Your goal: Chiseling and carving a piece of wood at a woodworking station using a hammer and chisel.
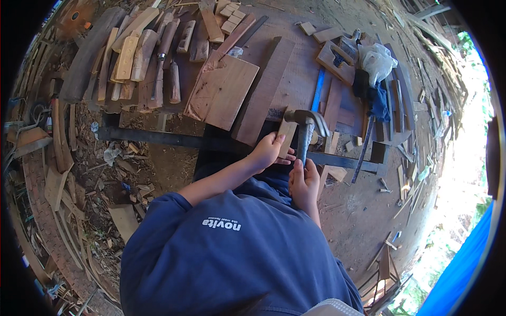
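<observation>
My right hand (304, 184) is wrapped round the handle of a claw hammer (304, 145), its steel head up and the claws curving to the right. Just left of it, my left hand (268, 151) grips a small flat wood block (286, 136) held upright at the bench's near edge. The hammer head is right beside the block's top; whether they touch I cannot tell. Behind my left hand a long dark plank (266, 89) lies on the workbench (300, 63), with a wide square board (225, 89) left of that.
Chisels (167, 39) and wooden pieces crowd the bench's left side. A handsaw (337, 62), a clear plastic bag (377, 62) and a blue strip (318, 89) lie toward the right. A dark metal bar (158, 138) runs below the front edge. Offcuts litter the ground.
</observation>
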The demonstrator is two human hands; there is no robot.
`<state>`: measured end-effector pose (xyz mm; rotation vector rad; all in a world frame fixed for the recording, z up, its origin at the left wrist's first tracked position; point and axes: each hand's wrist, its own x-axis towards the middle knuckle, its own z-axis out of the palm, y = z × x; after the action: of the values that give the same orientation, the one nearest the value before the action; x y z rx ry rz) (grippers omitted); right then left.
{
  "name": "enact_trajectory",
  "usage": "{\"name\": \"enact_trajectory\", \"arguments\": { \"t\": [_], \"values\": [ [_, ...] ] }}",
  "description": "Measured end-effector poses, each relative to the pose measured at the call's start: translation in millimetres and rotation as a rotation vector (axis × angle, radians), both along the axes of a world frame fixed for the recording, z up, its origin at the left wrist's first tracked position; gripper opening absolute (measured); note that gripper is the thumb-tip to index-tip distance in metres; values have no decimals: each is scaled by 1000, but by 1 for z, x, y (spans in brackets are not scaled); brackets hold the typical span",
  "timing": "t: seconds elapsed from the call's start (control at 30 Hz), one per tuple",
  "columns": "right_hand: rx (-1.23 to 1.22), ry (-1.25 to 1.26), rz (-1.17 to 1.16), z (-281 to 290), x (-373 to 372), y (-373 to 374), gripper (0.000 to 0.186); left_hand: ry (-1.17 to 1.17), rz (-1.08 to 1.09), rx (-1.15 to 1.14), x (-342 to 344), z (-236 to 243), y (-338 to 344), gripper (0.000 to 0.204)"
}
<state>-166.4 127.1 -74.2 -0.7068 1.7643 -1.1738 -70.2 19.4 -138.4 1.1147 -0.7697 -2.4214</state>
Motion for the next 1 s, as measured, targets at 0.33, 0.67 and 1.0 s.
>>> {"name": "enact_trajectory", "arguments": {
  "t": [0.33, 0.67, 1.0],
  "values": [
    [-500, -158, -164, 1, 1, 22, 12, 45, 64, -583, 23, 15, 14, 40],
    [-278, -195, -165, -22, -12, 32, 8, -115, 1320, -624, 157, 28, 42, 43],
    [-53, -220, 2, -41, 7, 12, 12, -1477, 541, 315, 350, -175, 170, 97]
  ]
}}
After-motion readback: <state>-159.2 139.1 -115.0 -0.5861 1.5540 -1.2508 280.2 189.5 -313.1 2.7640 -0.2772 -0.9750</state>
